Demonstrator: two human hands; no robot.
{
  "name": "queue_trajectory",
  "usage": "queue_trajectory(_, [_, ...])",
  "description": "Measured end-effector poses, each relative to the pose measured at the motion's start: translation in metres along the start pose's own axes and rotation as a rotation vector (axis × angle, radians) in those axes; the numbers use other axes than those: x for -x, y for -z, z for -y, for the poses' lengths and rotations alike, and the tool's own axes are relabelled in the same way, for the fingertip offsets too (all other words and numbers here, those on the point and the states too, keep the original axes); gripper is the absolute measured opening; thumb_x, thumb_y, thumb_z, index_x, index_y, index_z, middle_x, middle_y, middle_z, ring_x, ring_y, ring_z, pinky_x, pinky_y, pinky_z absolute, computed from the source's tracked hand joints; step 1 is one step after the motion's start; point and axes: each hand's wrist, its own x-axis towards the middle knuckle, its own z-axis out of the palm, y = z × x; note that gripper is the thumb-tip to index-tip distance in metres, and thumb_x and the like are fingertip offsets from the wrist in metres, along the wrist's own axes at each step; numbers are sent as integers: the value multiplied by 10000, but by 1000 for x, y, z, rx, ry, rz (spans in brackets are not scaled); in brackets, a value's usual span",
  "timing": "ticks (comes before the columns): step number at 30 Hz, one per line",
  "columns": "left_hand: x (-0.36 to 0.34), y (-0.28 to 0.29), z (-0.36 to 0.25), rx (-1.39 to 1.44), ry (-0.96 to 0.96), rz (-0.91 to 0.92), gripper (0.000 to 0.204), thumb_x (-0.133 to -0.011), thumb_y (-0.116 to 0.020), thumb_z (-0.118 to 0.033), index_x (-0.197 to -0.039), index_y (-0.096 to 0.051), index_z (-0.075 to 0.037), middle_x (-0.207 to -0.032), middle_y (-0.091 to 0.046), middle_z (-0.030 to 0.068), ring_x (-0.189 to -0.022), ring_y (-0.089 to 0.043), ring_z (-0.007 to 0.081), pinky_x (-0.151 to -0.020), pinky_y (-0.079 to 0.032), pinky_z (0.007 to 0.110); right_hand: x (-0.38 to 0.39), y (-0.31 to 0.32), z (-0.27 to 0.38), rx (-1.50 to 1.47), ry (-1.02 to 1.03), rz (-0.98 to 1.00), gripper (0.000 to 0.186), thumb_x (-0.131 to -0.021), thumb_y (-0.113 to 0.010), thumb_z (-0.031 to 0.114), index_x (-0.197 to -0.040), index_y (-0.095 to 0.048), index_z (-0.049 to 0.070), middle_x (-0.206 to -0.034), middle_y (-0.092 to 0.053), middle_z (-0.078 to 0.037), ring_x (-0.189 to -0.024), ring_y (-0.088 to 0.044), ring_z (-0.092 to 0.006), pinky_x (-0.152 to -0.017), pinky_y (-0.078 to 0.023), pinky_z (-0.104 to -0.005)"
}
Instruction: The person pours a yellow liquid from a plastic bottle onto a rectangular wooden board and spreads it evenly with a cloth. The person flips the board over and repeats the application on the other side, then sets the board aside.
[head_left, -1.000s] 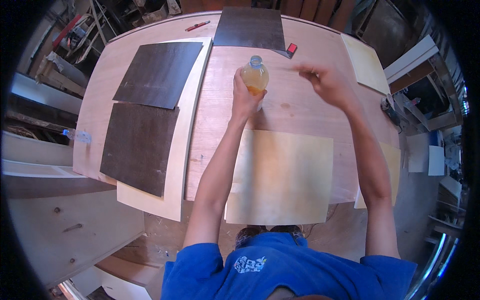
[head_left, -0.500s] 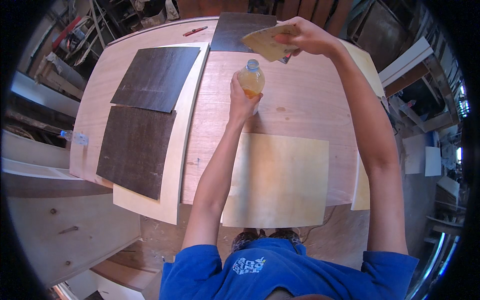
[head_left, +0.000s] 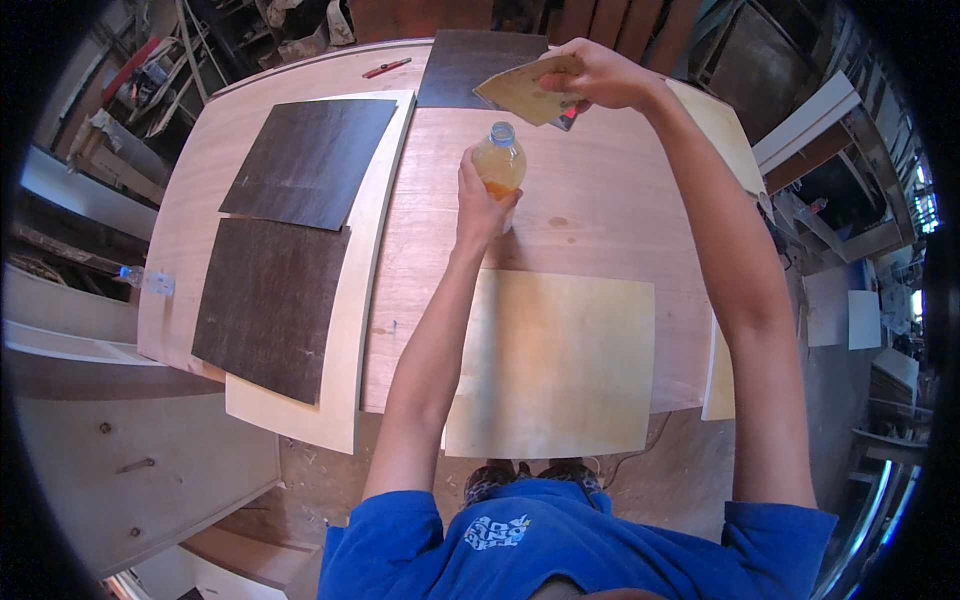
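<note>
My left hand (head_left: 485, 208) is wrapped round an uncapped clear plastic bottle (head_left: 500, 158) with amber liquid low inside it. The bottle stands upright or slightly tilted above the work table. Beyond it, my right hand (head_left: 605, 75) grips a thin, stiff yellowish flat piece (head_left: 530, 92) by its edge, with the thumb on top. The piece is tilted, one corner pointing left above the bottle's mouth and apart from it. Closest to me on the table lies a pale, glossy square sheet (head_left: 560, 365). Some dark and red object (head_left: 568, 118) is partly hidden under the held piece.
Two dark sheets (head_left: 310, 155) lie on a long pale board (head_left: 345, 385) at the left of the wooden table (head_left: 600, 220). A third dark sheet (head_left: 465, 68) lies at the far edge, near a red cutter (head_left: 387, 67). An empty-looking bottle (head_left: 158, 282) rests at the left edge.
The right hand and its flat piece have shifted slightly to the left, and the piece's angle differs a little. The bottle stays in my left hand, nearly in place.
</note>
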Motion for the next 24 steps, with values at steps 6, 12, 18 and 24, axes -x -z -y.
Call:
queue_trajectory(6, [0, 0, -2, 20, 9, 10, 948, -735, -877, -67, -1493, -309, -31, -1399, -503, 192, -1333, -503, 338, -1112, -438, 442, -1, -13, -1, -53, -34, -2, 381, -991, -692, 328, -1257, -697, 56, -1104, -732, -102, -937, -688, -189, -708, -633, -300])
queue_trajectory(12, [0, -2, 4, 27, -34, -12, 946, -735, -872, -57, -1494, -307, -28, -1390, -502, 196, -1317, -510, 342, -1111, -438, 438, 0, -18, 1, -20, -82, -62, 376, -985, -696, 335, -1250, -706, 68, -1091, -739, -116, -938, -696, -200, -714, -638, -315])
queue_trajectory(18, [1, -1, -1, 12, -19, -9, 958, -732, -873, -59, -1500, -301, -26, -1397, -498, 198, -1325, -505, 345, -1118, -436, 436, 3, -18, 4, -2, -76, -45, 342, -992, -686, 298, -1240, -708, 64, -1071, -741, -123, -934, -698, -202, -709, -636, -321])
queue_trajectory(24, [1, -1, 1, 8, -9, -4, 991, -724, -875, -55, -1516, -281, -44, -1417, -476, 211, -1343, -484, 367, -1123, -430, 446, 20, -22, 11, 268, 33, -27, 250, -961, -685, 158, -1181, -728, 48, -1101, -751, -151, -922, -708, -296, -822, -581, -395])
